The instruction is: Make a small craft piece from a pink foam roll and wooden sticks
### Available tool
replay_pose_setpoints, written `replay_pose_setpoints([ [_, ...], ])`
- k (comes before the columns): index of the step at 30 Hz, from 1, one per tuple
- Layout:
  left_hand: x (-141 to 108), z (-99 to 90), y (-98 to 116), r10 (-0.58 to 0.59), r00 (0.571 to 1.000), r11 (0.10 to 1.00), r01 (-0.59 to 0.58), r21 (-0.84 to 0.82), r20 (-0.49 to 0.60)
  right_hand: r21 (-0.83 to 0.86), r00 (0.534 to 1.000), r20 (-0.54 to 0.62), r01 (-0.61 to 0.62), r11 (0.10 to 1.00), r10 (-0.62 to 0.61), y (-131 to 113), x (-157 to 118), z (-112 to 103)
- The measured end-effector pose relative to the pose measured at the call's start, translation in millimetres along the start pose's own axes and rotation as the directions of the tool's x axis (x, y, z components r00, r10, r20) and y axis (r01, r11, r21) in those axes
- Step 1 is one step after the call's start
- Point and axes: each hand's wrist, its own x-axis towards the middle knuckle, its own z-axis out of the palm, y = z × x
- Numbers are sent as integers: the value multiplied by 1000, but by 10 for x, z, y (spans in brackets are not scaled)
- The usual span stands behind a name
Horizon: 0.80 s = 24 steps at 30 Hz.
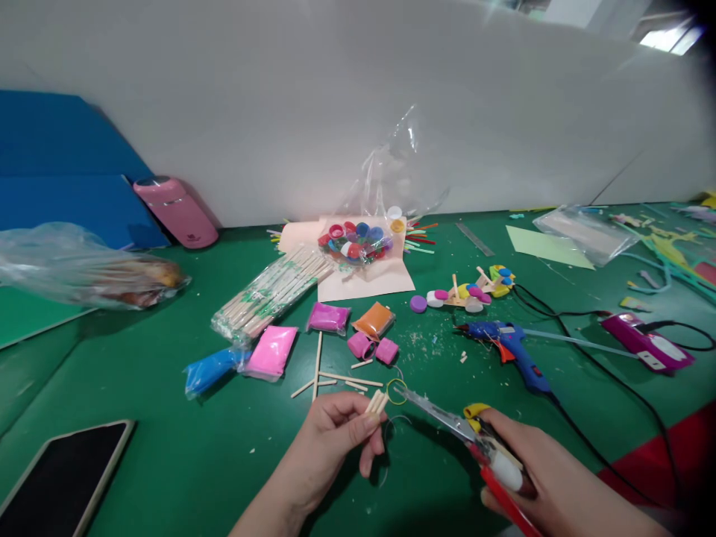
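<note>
Left hand (335, 432) is pinching short wooden sticks (377, 402) tight; right hand (537, 466) is closing round red-and-yellow-handled scissors (447, 421), blades w/ tips at the stick ends. Prob trimming; next needs aligning blades.

- No words, numbers or brand names can be read anywhere in this view.
- The pink flask (177, 211) at the back of the counter (168, 447) bears a small dark mark low on its side, too small to make out.
- The wrapper on the bundle of wooden sticks (271, 293) carries green print, blurred beyond reading.
</note>
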Motion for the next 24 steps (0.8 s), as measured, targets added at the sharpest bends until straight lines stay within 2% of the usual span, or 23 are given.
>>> replay_pose_setpoints([
  [6, 1, -13, -11, 3, 1000, 998, -3, 69, -2, 6, 1000, 3, -16, 1000, 16, -62, -12, -25],
  [13, -1, -12, 14, -5, 1000, 983, 7, 184, -12, 132, 999, 51, 2, 991, -9, -2, -39, -34],
  [19, -14, 18, 56, 29, 999, 954, -32, 297, 16, -7, 1000, 12, 22, 1000, -22, 78, -37, -33],
  [24, -16, 15, 55, 31, 999, 957, -41, 289, 41, -146, 998, -46, 41, 988, -48, 152, 9, 30],
])
